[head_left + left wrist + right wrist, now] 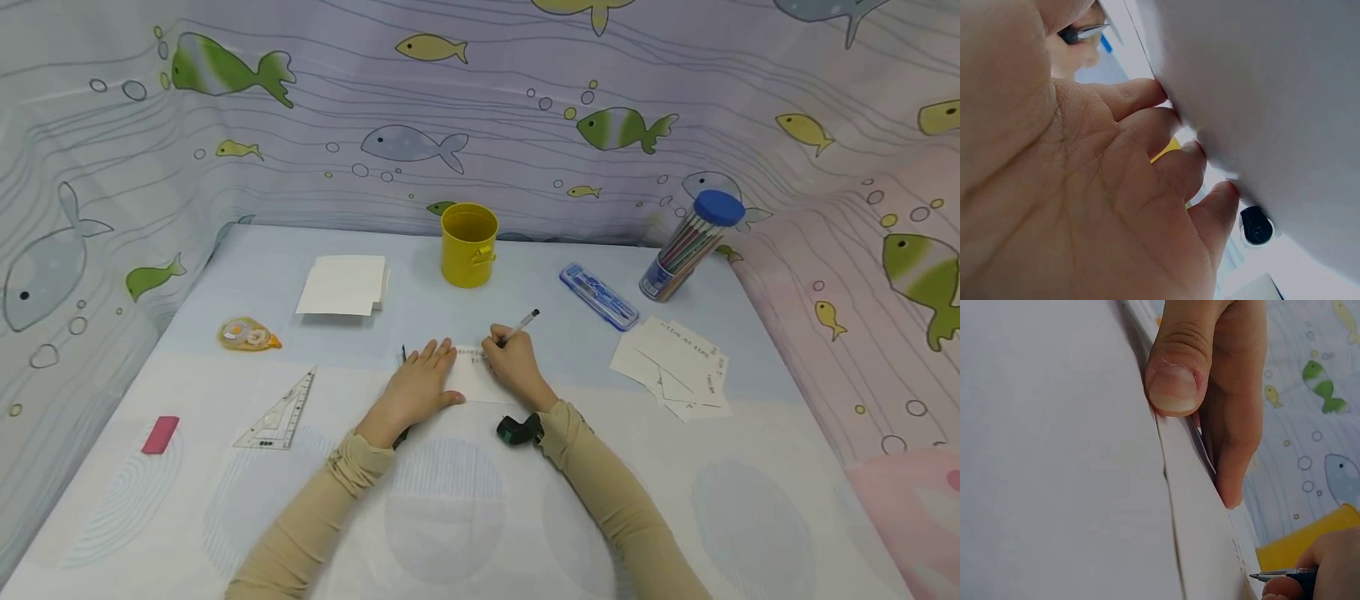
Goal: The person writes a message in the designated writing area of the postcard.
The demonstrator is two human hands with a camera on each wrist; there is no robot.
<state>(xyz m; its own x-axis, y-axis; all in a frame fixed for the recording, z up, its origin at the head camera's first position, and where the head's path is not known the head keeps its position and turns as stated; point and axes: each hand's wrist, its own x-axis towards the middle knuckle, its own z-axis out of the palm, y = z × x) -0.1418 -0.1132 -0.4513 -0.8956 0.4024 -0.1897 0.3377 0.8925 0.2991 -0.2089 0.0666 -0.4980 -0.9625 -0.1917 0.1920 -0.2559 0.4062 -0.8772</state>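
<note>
A white card (480, 387) with handwriting near its top edge lies flat in the middle of the table. My left hand (420, 385) rests on its left side with fingers extended. The right hand (516, 367) pinches a pen (524, 324) over the card's upper right part, and its tip meets the written line in the right wrist view. That pen (1291, 574) has a metal point. Beside the left fingers, a thin dark tip (403, 353) sticks up; in the left wrist view a black rounded end (1256, 225) shows past the fingertips.
Farther back stand a yellow bucket (469, 247) and a blue-lidded pencil tube (686, 250). Written cards (678, 362) and a blue case (598, 297) are on the right. Blank cards (341, 285), correction tape (248, 334), a set square (279, 417) and a pink eraser (161, 435) lie left.
</note>
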